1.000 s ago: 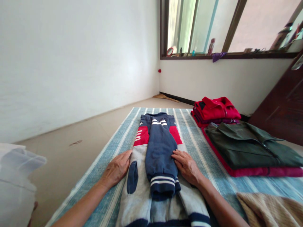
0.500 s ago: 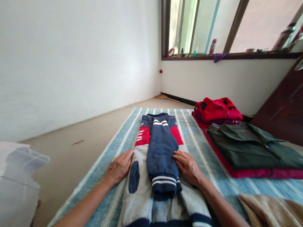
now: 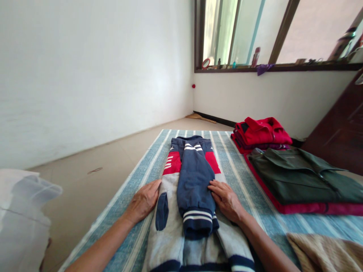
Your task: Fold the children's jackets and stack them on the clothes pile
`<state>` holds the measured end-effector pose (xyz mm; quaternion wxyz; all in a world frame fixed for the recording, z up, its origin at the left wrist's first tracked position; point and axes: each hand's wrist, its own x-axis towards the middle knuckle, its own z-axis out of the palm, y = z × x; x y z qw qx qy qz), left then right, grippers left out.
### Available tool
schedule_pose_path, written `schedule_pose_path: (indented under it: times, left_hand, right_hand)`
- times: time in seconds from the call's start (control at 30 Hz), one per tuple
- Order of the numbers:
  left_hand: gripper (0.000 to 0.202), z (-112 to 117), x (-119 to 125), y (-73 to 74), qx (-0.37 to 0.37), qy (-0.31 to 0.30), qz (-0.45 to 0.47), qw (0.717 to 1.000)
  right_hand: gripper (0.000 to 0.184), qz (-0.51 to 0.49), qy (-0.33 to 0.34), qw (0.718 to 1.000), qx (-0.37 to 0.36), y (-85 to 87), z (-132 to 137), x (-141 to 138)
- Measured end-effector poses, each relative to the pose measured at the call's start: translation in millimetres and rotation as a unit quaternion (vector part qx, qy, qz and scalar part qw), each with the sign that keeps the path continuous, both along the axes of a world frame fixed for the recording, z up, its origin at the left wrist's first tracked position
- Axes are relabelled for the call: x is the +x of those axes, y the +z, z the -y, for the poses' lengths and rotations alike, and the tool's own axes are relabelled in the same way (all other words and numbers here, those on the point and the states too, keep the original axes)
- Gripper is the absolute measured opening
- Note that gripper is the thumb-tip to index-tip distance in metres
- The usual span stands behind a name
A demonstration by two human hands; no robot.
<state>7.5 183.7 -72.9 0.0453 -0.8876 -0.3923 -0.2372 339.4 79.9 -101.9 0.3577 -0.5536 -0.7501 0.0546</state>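
Observation:
A navy, red and grey jacket [image 3: 170,241] lies lengthwise on a blue striped bed cover [image 3: 136,211]. Its navy sleeves are folded in over the middle, with white-striped cuffs toward me. My left hand [image 3: 144,200] rests against the jacket's left edge, beside a navy pocket, fingers extended and close together. On the right, my right hand [image 3: 225,198] lies with its fingers stretched over the edge of the folded sleeve [image 3: 195,181]. Both hands touch the jacket; the undersides of the fingers are hidden.
At right, a folded dark green jacket [image 3: 300,175] lies on a magenta garment [image 3: 320,208], with a stack of red clothes [image 3: 263,132] behind. A tan cloth [image 3: 326,249] is near front right. White translucent material [image 3: 25,211] stands at left. Small items line the windowsill [image 3: 232,69].
The whole view has shifted very slightly. Both hands stay in the same places on the jacket, which has not visibly moved.

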Motion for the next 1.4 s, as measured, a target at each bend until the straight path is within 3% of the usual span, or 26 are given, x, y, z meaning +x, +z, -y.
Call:
schedule_pose_path:
  times: [0.67,1.4]
  left_hand:
    - [0.035,-2.2,1.2,2.4,-0.002,-0.013,0.01,1.0]
    - [0.035,-6.5,-2.2,-4.2,-0.015,-0.004,0.028,0.999]
  right_hand:
    - [0.033,0.016,0.0,1.0,-0.017,4.1,-0.9,-1.1]
    - [0.032,0.005,0.001,1.0,-0.006,2.1,-1.3,-0.1]
